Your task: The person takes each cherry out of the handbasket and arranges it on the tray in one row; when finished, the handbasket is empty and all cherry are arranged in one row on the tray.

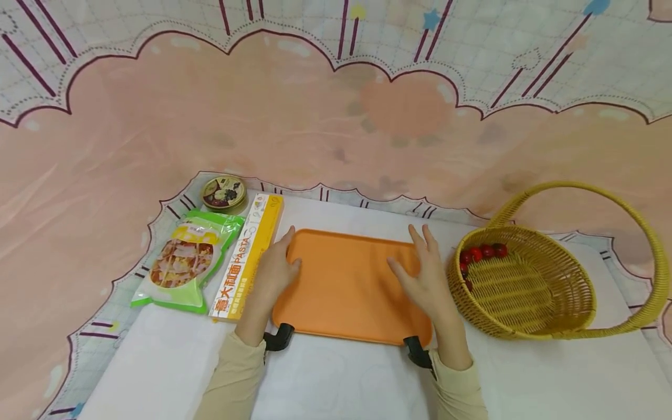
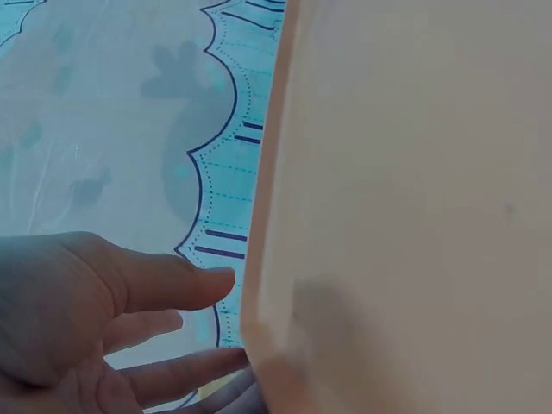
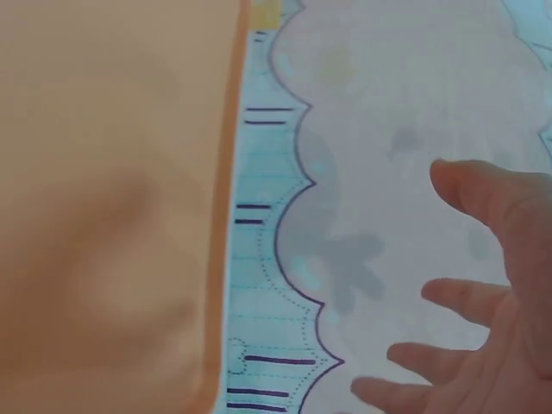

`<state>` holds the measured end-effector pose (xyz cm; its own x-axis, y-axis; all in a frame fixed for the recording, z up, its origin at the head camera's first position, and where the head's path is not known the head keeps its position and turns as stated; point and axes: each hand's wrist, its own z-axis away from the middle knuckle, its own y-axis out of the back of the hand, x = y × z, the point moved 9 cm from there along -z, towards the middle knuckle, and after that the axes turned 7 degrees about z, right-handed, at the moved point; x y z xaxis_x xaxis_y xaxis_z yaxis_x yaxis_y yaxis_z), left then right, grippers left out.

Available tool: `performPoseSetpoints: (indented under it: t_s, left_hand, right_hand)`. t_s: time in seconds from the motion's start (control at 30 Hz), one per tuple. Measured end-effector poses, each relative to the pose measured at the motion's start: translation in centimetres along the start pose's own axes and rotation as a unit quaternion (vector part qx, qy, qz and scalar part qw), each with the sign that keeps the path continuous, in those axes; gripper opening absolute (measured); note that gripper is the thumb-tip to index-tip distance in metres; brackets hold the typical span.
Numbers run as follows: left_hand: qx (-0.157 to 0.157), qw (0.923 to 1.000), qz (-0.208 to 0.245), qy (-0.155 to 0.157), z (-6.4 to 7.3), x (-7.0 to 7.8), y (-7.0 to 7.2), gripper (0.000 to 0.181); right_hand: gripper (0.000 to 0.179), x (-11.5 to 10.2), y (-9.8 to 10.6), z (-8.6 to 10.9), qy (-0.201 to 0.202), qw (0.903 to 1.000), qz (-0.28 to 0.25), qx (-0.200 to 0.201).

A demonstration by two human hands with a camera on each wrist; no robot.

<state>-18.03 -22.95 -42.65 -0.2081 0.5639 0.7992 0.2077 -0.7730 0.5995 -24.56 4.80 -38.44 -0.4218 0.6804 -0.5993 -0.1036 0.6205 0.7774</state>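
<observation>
An orange rectangular tray (image 1: 346, 286) lies flat on the white table in the head view. My left hand (image 1: 274, 269) is over its left edge, thumb and fingers spread apart and holding nothing. Over the tray's right end, my right hand (image 1: 427, 280) has its fingers spread too, with nothing in it. The right wrist view shows the spread fingers (image 3: 466, 302) apart from the tray's rim (image 3: 226, 216). In the left wrist view the thumb (image 2: 185, 286) stands beside the rim and the lower fingertips reach it.
Left of the tray lie a pasta box (image 1: 247, 256), a green-edged food bag (image 1: 186, 256) and a round tin (image 1: 224, 192). At the right stands a yellow wicker basket (image 1: 520, 291) with a tall handle, holding several red fruits (image 1: 487, 251). A patterned cloth (image 1: 336, 128) hangs behind.
</observation>
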Motion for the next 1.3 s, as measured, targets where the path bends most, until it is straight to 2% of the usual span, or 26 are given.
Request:
performPoseSetpoints:
  t_s: [0.1, 0.23, 0.4, 0.5, 0.7, 0.9, 1.03, 1.1, 1.2, 1.3]
  left_hand:
    - [-0.001, 1.0, 0.0, -0.009, -0.2, 0.1, 0.0, 0.07]
    - [-0.003, 0.9998, 0.007, -0.021, -0.6, 0.1, 0.1, 0.069]
    - [0.002, 0.9998, 0.011, -0.019, -1.2, -0.1, 0.7, 0.071]
    - [-0.005, 0.9999, 0.011, -0.01, -1.3, -0.2, 0.8, 0.07]
    - [-0.023, 0.9995, 0.019, 0.011, -1.2, -1.0, 0.7, 0.071]
    - [-0.02, 0.9997, 0.014, -0.006, -1.0, -1.3, 0.5, 0.07]
    - [-0.017, 0.9997, 0.008, -0.015, -0.7, -1.4, 0.3, 0.068]
    - [-0.023, 0.9997, 0.008, -0.008, -0.6, -1.6, 0.0, 0.067]
    - [-0.026, 0.9996, 0.008, 0.004, -0.6, -1.8, -0.2, 0.066]
    - [-0.02, 0.9998, 0.002, 0.004, -0.6, -1.8, -0.1, 0.065]
  right_hand:
    - [0.073, 0.4, 2.0, -0.2, 0.003, 0.9991, -0.041, 0.011]
    - [0.062, 1.7, 6.2, -0.8, -0.011, 0.9989, -0.032, 0.032]
    - [0.054, 5.6, 11.4, -1.0, -0.085, 0.9956, 0.02, 0.035]
    - [0.055, 8.3, 13.0, -1.1, -0.131, 0.991, 0.02, 0.021]
    - [0.063, 12.6, 13.5, -1.7, -0.2, 0.9793, -0.006, -0.033]
    - [0.064, 15.6, 13.3, -2.5, -0.256, 0.9642, -0.021, -0.066]
    - [0.066, 17.5, 12.3, -2.7, -0.296, 0.9498, -0.03, -0.098]
    - [0.065, 18.5, 12.0, -2.5, -0.319, 0.9416, -0.038, -0.1]
    - [0.054, 19.8, 11.5, -2.6, -0.349, 0.9307, -0.066, -0.087]
    - [0.026, 20.5, 10.8, -3.0, -0.357, 0.924, -0.107, -0.085]
